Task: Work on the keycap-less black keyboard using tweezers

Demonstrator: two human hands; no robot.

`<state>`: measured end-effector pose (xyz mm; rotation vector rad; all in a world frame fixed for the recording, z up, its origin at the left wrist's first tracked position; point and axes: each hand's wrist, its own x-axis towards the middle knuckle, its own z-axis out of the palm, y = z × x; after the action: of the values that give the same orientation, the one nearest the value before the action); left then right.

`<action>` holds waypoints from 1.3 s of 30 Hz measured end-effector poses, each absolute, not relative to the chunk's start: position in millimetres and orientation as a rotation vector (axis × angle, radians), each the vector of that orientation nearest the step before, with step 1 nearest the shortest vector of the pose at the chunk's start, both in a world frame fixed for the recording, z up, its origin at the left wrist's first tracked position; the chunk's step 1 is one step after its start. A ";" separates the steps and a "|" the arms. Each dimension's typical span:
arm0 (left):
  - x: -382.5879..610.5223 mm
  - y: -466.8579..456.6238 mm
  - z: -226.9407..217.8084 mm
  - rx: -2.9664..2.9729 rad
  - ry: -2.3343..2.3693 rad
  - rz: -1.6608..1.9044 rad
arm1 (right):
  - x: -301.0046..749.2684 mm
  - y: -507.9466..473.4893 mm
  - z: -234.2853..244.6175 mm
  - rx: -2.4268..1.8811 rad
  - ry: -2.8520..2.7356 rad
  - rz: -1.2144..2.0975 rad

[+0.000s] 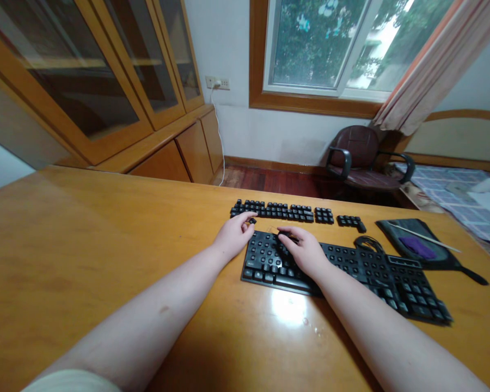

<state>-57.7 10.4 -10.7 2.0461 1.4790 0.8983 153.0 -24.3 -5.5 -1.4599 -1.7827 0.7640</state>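
Note:
A black keyboard lies on the desk in front of me, many of its upper keycaps off and its lower rows still fitted. My left hand is at its upper left corner, a small black keycap pinched between thumb and fingers. Over the left part of the keyboard, my right hand closes on a dark keycap puller, whose thin wires point toward the left hand. Just beyond both hands, loose keycaps stand in rows grouped as on a keyboard.
A coiled black cable sits behind the keyboard. To its right is a dark pouch with a purple cloth and a thin stick on top. Past the wooden desk stand an office chair and a glass-doored cabinet.

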 end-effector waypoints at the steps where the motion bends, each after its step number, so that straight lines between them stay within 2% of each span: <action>1: -57.6 10.3 -10.7 2.053 1.500 0.875 | 152.9 -24.3 -5.4 -1.462 -1.782 0.765; 7: -57.2 12.8 -11.5 2.202 1.586 0.666 | 152.9 -24.1 -5.3 -1.464 -1.780 0.773; 39: -64.8 18.3 -12.8 2.336 1.684 0.547 | 152.9 -25.4 -2.9 -1.458 -1.778 0.771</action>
<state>-64.8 18.3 -12.8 2.3361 1.6840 0.5474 152.9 -25.4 -2.9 -1.4584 -1.7780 0.7707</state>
